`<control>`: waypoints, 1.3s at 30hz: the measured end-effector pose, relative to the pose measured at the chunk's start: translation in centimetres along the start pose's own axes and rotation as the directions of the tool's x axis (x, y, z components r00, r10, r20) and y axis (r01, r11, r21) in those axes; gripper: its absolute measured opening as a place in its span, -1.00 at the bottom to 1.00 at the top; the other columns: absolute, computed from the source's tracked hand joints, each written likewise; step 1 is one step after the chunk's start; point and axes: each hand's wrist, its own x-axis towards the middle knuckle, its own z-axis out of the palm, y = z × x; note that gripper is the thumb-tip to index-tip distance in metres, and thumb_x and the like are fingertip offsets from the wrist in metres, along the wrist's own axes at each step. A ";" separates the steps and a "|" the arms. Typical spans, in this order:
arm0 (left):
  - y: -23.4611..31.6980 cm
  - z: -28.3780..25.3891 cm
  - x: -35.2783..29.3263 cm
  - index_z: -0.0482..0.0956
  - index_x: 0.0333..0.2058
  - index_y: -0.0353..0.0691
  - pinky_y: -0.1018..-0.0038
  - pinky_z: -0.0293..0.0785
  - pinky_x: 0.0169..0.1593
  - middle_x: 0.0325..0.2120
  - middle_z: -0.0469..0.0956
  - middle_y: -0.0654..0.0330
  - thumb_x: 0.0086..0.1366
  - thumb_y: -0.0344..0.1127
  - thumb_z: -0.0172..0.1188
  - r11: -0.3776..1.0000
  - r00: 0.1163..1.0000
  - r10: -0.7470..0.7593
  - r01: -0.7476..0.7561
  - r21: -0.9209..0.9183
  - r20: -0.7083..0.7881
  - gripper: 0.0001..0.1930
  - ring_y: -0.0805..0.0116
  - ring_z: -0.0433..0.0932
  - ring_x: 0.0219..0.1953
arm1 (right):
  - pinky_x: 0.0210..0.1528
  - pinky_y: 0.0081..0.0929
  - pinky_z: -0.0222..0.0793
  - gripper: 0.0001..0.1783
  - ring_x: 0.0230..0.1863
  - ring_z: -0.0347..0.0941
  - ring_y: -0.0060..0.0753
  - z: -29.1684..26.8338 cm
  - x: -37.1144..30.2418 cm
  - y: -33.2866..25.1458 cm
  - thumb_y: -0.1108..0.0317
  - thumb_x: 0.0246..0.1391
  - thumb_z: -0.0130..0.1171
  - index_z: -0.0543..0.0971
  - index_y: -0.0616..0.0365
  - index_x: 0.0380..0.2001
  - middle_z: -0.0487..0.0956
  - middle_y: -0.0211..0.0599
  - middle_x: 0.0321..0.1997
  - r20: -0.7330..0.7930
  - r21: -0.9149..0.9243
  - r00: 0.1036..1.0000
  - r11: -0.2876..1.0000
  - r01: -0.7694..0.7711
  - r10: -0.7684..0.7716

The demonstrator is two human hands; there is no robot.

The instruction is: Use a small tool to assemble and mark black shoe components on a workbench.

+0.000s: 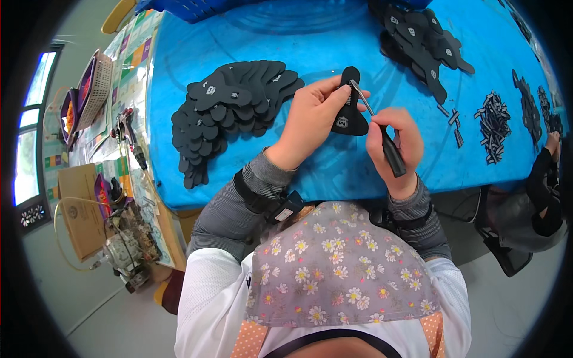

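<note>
My left hand [310,116] is closed on a flat black piece [351,123], wide at its lower end, narrower in the middle, with a pale printed emblem. The thumb presses on its face near a small light mark. My right hand [399,146] grips a black-handled tool [391,150] with a slim metal shaft. Its tip meets the upper part of the black piece beside my left thumb; the tip's exact shape is too small to tell. Left of my hands, a fanned pile of similar black pieces [230,89] lies on the blue table cover [250,164].
More black pieces [418,45] lie at the far right. Small dark strips [494,128] are heaped right of my hands, with a few loose strips [456,128] nearby. A blue crate [191,9] stands at the back. Another person's hand [553,143] works at the right edge.
</note>
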 end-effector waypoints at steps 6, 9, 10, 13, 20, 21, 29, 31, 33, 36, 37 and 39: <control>-0.1 -0.1 0.0 0.43 -0.04 -0.40 0.58 0.50 -0.22 -0.25 0.56 0.09 0.32 -0.35 -0.06 1.000 1.000 0.013 -0.013 0.011 0.001 -0.69 0.54 0.51 -0.33 | -0.51 -0.58 0.32 -0.78 -0.56 0.38 -0.42 -0.1 0.0 0.1 0.70 -0.25 0.14 0.44 0.27 -0.44 0.45 -0.25 -0.52 0.027 -0.006 0.999 1.000 0.024 -0.024; -0.1 0.0 -0.2 0.44 -0.06 -0.41 0.59 0.50 -0.23 -0.25 0.56 0.09 0.31 -0.36 -0.07 0.999 1.000 0.026 -0.026 0.020 -0.007 -0.70 0.54 0.51 -0.35 | -0.51 -0.58 0.32 -0.79 -0.56 0.37 -0.42 0.1 -0.2 0.0 0.69 -0.24 0.14 0.44 0.27 -0.44 0.45 -0.25 -0.52 0.019 0.004 1.000 1.000 0.006 -0.006; -0.2 0.0 -0.1 0.45 -0.08 -0.41 0.59 0.49 -0.23 -0.26 0.56 0.09 0.31 -0.36 -0.07 0.999 1.000 0.028 -0.027 0.022 -0.012 -0.71 0.54 0.51 -0.36 | -0.51 -0.58 0.32 -0.79 -0.56 0.37 -0.42 0.1 -0.2 0.1 0.69 -0.24 0.14 0.44 0.27 -0.44 0.45 -0.25 -0.52 0.019 0.003 1.000 1.000 0.005 -0.005; -0.4 -0.2 0.1 0.48 -0.15 -0.42 0.60 0.49 -0.27 -0.30 0.57 0.10 0.32 -0.33 -0.04 1.000 1.000 0.012 -0.012 -0.013 -0.019 -0.73 0.54 0.51 -0.39 | -0.51 -0.58 0.33 -0.79 -0.55 0.38 -0.42 0.0 -0.2 0.1 0.69 -0.23 0.15 0.44 0.27 -0.44 0.45 -0.25 -0.52 0.035 -0.002 0.999 1.000 0.003 -0.003; -1.2 -0.2 0.5 0.51 -0.20 -0.40 0.62 0.47 -0.35 -0.41 0.58 0.11 0.29 -0.29 0.06 0.992 0.984 0.110 -0.100 0.080 -0.137 -0.74 0.54 0.51 -0.44 | -0.50 -0.57 0.33 -0.80 -0.54 0.41 -0.42 0.4 0.0 0.2 0.68 -0.21 0.17 0.44 0.27 -0.44 0.47 -0.25 -0.50 0.084 0.009 0.996 1.000 0.016 -0.016; -1.2 -0.1 0.4 0.51 -0.20 -0.40 0.62 0.47 -0.35 -0.41 0.58 0.11 0.29 -0.29 0.06 0.992 0.985 0.106 -0.096 0.078 -0.136 -0.74 0.54 0.51 -0.44 | -0.49 -0.57 0.33 -0.80 -0.53 0.41 -0.42 0.5 0.1 0.1 0.68 -0.21 0.17 0.44 0.27 -0.44 0.48 -0.25 -0.50 0.094 0.000 0.996 1.000 0.003 -0.003; -1.4 -0.1 0.5 0.52 -0.19 -0.40 0.64 0.47 -0.35 -0.41 0.60 0.11 0.29 -0.30 0.07 0.955 0.970 0.211 -0.179 0.234 -0.119 -0.75 0.57 0.52 -0.43 | -0.45 -0.56 0.36 -0.85 -0.53 0.42 -0.39 0.2 0.6 -0.3 0.64 -0.17 0.16 0.43 0.28 -0.47 0.44 -0.26 -0.53 0.119 0.006 0.989 0.996 -0.086 0.085; -1.2 0.1 0.4 0.53 -0.21 -0.40 0.64 0.47 -0.36 -0.45 0.59 0.14 0.29 -0.33 0.05 0.955 0.964 0.223 -0.186 0.231 -0.142 -0.77 0.58 0.51 -0.45 | -0.44 -0.56 0.37 -0.86 -0.53 0.42 -0.38 0.0 1.4 -0.8 0.63 -0.16 0.15 0.43 0.28 -0.47 0.43 -0.25 -0.54 0.149 0.005 0.982 0.993 -0.118 0.115; -0.9 0.1 0.2 0.53 -0.23 -0.41 0.65 0.46 -0.38 -0.48 0.59 0.16 0.29 -0.36 0.04 0.954 0.957 0.236 -0.195 0.229 -0.168 -0.79 0.58 0.50 -0.48 | -0.49 -0.53 0.34 -0.88 -0.56 0.40 -0.33 -0.2 2.9 -1.1 0.59 -0.15 0.16 0.41 0.27 -0.50 0.41 -0.24 -0.56 0.241 -0.026 0.970 1.000 -0.015 0.021; -0.7 -0.5 0.1 0.54 -0.26 -0.40 0.68 0.41 -0.38 -0.48 0.59 0.19 0.30 -0.32 0.03 0.918 0.910 0.331 -0.249 0.308 -0.251 -0.77 0.62 0.49 -0.47 | -0.54 -0.48 0.29 -0.85 -0.60 0.36 -0.27 0.0 5.1 -1.7 0.55 -0.16 0.17 0.38 0.25 -0.54 0.39 -0.24 -0.58 0.342 -0.016 0.939 0.999 -0.038 0.042; -0.7 -0.5 0.1 0.54 -0.26 -0.40 0.68 0.41 -0.38 -0.48 0.59 0.19 0.30 -0.32 0.03 0.917 0.909 0.335 -0.255 0.307 -0.247 -0.77 0.62 0.49 -0.47 | -0.54 -0.48 0.29 -0.85 -0.60 0.36 -0.27 0.1 5.4 -1.6 0.55 -0.16 0.17 0.38 0.25 -0.54 0.39 -0.24 -0.58 0.339 -0.019 0.940 0.999 -0.033 0.038; -0.5 -0.5 0.1 0.53 -0.27 -0.42 0.67 0.42 -0.37 -0.49 0.59 0.20 0.31 -0.31 0.02 0.931 0.898 0.348 -0.296 0.216 -0.268 -0.75 0.62 0.48 -0.46 | -0.57 -0.42 0.24 -0.83 -0.63 0.32 -0.25 0.5 6.0 -1.1 0.53 -0.17 0.16 0.34 0.22 -0.57 0.36 -0.26 -0.62 0.356 -0.001 0.933 0.998 0.056 -0.052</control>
